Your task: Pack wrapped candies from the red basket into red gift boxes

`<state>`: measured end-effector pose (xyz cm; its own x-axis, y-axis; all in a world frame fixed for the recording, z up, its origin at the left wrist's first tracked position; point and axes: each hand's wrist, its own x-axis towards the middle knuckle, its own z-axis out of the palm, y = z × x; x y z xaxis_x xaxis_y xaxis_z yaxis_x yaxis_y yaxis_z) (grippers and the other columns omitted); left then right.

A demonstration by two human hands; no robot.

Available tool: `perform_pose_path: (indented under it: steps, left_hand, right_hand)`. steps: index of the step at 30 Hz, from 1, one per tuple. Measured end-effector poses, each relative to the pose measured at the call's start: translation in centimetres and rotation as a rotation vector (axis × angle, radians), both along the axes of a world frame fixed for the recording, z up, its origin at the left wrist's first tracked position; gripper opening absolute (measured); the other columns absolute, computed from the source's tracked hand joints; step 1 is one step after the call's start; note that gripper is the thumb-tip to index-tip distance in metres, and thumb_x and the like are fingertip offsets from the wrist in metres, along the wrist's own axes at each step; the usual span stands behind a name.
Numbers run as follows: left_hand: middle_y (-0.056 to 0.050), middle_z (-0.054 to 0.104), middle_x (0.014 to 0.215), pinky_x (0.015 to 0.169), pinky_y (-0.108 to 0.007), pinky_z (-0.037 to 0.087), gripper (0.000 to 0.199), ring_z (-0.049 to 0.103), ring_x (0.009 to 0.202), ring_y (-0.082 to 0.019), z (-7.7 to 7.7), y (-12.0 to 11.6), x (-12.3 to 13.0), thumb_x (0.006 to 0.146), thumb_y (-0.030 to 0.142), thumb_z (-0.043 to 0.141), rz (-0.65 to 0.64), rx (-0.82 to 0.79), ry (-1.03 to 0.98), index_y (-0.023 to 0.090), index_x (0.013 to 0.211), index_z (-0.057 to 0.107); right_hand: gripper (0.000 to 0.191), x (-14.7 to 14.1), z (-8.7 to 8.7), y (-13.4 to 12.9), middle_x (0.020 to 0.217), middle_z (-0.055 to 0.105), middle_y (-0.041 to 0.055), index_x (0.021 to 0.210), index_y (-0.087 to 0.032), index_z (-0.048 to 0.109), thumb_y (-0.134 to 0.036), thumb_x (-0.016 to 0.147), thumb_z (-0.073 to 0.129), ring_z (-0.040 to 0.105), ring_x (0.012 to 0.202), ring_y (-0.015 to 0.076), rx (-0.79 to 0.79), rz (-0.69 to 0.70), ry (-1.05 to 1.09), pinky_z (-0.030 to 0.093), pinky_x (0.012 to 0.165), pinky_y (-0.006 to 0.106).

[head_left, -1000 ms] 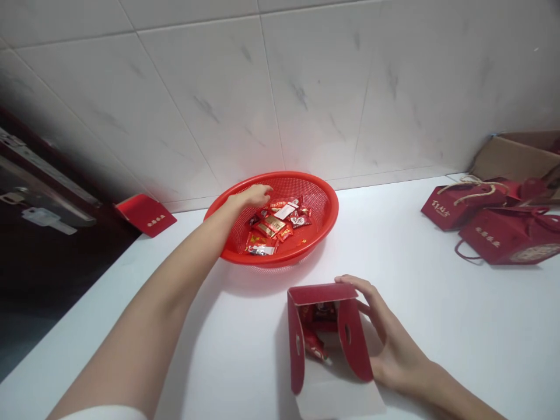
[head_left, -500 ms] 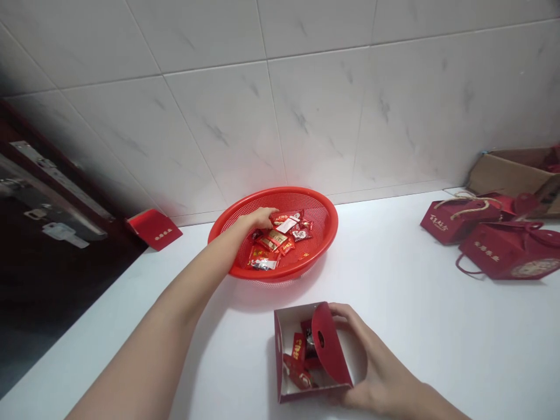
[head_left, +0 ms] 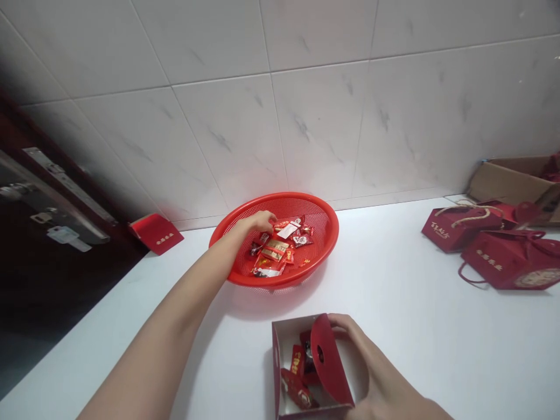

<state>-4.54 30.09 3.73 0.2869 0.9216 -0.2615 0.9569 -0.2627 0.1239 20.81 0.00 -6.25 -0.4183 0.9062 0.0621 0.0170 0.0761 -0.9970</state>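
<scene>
A red mesh basket (head_left: 326, 248) stands near the wall with several wrapped sweets (head_left: 275, 249) in it. Over its left part reaches my left hand (head_left: 261, 221), fingers bent down at the sweets; what the fingertips hold, if anything, is hidden. My right hand (head_left: 367, 361) is wrapped round the right side of an open dark red box (head_left: 276, 367) at the front. Inside that box lie several wrapped sweets (head_left: 297, 373), and its rounded flap (head_left: 326, 356) stands up beside my right fingers.
Two closed dark red gift boxes (head_left: 455, 227) (head_left: 494, 256) with cords sit at the right, before a cardboard box (head_left: 503, 184). At the left edge of the white table (head_left: 376, 262) is a folded red card (head_left: 160, 233), near a dark door with keys (head_left: 67, 236).
The whole view has tilted slightly, so things appear lower. My left hand has shifted slightly within the basket, and my right hand still grips the open box.
</scene>
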Motion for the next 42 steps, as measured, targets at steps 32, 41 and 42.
perform_pose_path:
  steps: [32, 41, 42]
  left_hand:
    - [-0.005, 0.072, 0.124, 0.082, -0.024, 0.052, 0.058, 0.067, 0.109, -0.023, 0.1, -1.9, 8.8, 0.073, 0.005, 0.058, -0.386, -0.088, 0.098, 0.024, 0.127, 0.068]
    - [-0.003, 0.078, 0.102, 0.071, -0.021, 0.053, 0.057, 0.072, 0.091, -0.021, 1.5, -0.5, 4.9, 0.067, 0.014, 0.067, -0.161, -0.176, 0.106, 0.023, 0.123, 0.07]
    - [-0.002, 0.078, 0.106, 0.074, -0.02, 0.053, 0.056, 0.071, 0.096, -0.02, 1.6, -0.3, 4.4, 0.071, 0.014, 0.063, -0.146, -0.13, 0.081, 0.023, 0.126, 0.068]
  right_hand:
    - [0.081, 0.2, -3.6, 1.7, 0.133, 0.057, 0.0106, 0.139, -0.036, 0.049, -0.034, 0.065, 0.083, 0.054, 0.127, 0.0386, 0.082, 0.028, -0.077, 0.043, 0.108, 0.055]
    - [0.079, 0.1, -3.2, 1.7, 0.133, 0.059, 0.0084, 0.136, -0.039, 0.051, -0.034, 0.064, 0.082, 0.054, 0.127, 0.0387, 0.056, 0.027, -0.053, 0.045, 0.107, 0.053]
    - [0.078, 0.2, -3.1, 1.6, 0.133, 0.058, 0.0089, 0.136, -0.039, 0.052, -0.034, 0.064, 0.082, 0.055, 0.127, 0.0384, 0.057, 0.026, -0.052, 0.045, 0.107, 0.053]
